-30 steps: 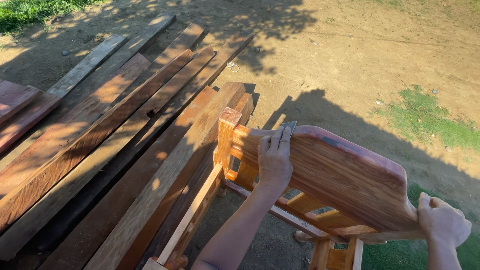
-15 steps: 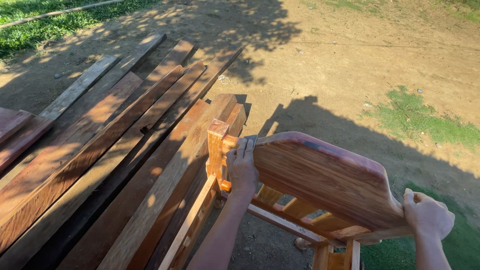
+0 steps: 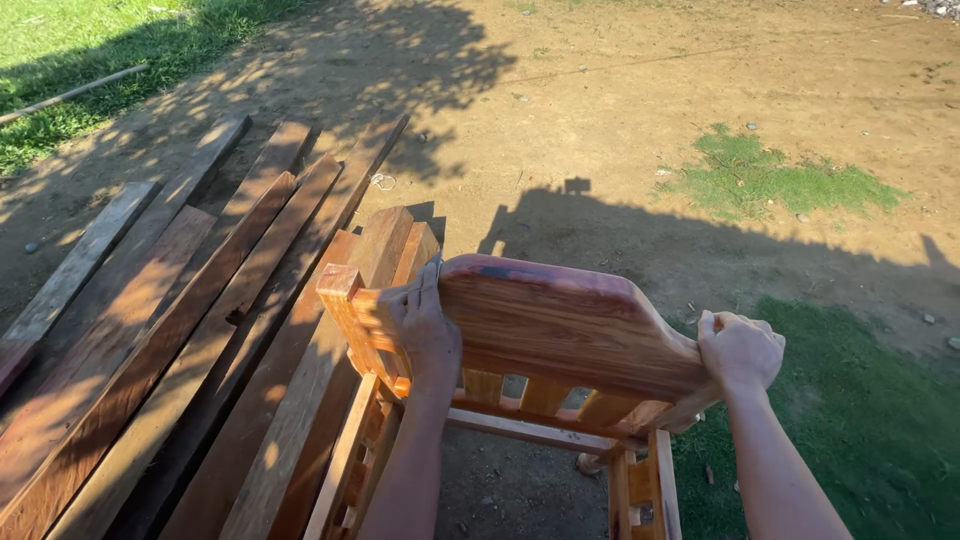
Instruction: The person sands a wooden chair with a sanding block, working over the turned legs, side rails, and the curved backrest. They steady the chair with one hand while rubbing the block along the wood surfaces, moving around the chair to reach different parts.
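Wooden chair (image 3: 560,330) gripped by its top rail, over bare dirt beside stacked planks (image 3: 190,330).
Left hand (image 3: 425,330) closed on rail's left end; right hand (image 3: 740,350) wrapped around right corner.

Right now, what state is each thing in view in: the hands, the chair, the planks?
left hand: shut on the chair's top rail at its left end.
right hand: shut on the rail's right end.
wooden chair: glossy, back toward the camera, held by both hands.
planks: lying flat on the dirt, side by side.
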